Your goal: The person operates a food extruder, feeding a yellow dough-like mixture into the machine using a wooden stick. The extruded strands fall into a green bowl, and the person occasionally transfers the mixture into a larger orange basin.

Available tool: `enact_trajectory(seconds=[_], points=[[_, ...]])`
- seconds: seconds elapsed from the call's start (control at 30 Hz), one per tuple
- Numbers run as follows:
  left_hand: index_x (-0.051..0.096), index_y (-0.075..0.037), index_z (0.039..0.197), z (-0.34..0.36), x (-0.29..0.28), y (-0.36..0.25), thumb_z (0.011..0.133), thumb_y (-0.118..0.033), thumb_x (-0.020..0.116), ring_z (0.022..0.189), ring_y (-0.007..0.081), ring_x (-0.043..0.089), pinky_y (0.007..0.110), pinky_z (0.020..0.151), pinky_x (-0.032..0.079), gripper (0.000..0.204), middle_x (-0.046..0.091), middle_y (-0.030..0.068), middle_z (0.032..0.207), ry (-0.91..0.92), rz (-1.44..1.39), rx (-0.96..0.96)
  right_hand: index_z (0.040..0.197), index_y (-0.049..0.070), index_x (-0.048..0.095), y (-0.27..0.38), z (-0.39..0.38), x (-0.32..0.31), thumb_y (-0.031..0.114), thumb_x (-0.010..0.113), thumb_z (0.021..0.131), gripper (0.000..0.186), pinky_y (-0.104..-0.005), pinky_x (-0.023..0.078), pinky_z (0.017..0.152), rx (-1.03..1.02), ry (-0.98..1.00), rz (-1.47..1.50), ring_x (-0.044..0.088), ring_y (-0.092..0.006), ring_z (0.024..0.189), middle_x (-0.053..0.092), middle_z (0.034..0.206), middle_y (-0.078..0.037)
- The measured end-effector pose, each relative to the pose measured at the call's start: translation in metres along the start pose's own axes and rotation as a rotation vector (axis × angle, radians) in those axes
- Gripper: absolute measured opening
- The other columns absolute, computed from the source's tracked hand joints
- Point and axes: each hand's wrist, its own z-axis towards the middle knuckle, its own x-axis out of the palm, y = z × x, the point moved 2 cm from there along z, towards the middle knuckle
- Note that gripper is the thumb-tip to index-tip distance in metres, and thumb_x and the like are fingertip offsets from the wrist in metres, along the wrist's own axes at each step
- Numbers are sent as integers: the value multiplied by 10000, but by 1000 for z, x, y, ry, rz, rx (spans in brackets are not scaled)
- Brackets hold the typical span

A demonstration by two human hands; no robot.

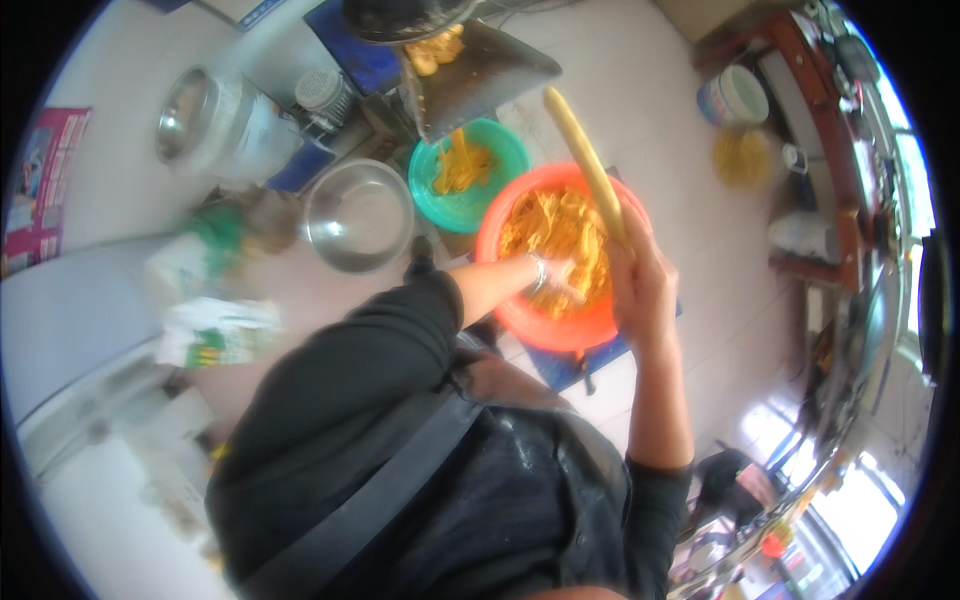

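A pale yellow stick (pixel 585 155), smooth and slightly tapered, slants up and left from my right hand (pixel 645 285). That hand is closed around its lower end, beside the right rim of an orange-red basin (pixel 510 322). Inside the basin lies a heap of glossy yellow-orange strips (pixel 550 225); I cannot tell what food they are. My left hand (pixel 562 280), with a bracelet at the wrist, reaches down into the strips. Its fingers are blurred and partly sunk among them, so their grip is unclear.
Left of it, a green basin (pixel 490 205) holds similar strips beneath a metal chute (pixel 480 80). A steel bowl (pixel 358 215) stands further left, near plastic bags (pixel 215 330). A white bucket (pixel 735 97) is by the wooden shelving (pixel 835 110) at right.
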Motion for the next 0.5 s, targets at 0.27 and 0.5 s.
enact_trajectory(seconds=[0.27,0.5], points=[[299,90,1512,-35,-24,-52,636,-615,861,1473,361,314,400,1199,284,1257,309,278,1579,-35,-98,-270,1448,151,475,55,105,53,84,509,934,520,-492,554,762,37,368,-417,690,-414,849,702,971,-223],[624,-45,1253,-63,-40,-83,706,-343,813,1113,296,649,395,917,528,651,672,162,1224,-309,-144,-258,1463,152,465,65,117,83,87,487,920,548,-502,555,749,0,397,-559,698,-400,819,708,873,-196]])
